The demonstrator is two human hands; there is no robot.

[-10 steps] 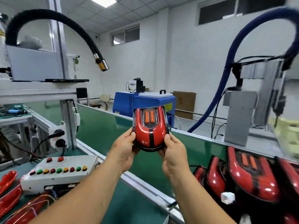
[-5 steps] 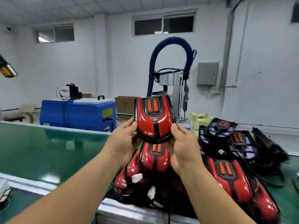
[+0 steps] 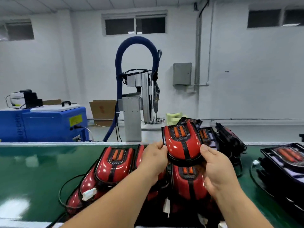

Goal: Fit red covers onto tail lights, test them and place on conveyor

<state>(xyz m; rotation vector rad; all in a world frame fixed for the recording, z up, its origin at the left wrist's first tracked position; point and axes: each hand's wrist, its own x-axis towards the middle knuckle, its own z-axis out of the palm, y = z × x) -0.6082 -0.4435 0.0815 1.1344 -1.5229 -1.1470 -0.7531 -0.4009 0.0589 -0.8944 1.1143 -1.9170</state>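
Tail light [image 3: 181, 145] above pile [image 3: 113, 167] on conveyor [image 3: 32, 170]

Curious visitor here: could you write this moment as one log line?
held: red-covered tail light | left hand: grips its left edge | right hand: grips its right edge | below: other tail lights on conveyor

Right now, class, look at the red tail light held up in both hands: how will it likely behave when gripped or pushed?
Probably stiff: the tail light holds its shape though the left hand and right hand pinch only its side edges. Likely light for its size, since fingertips alone carry it. Its glossy cover shows reflections, so it may be slippery.
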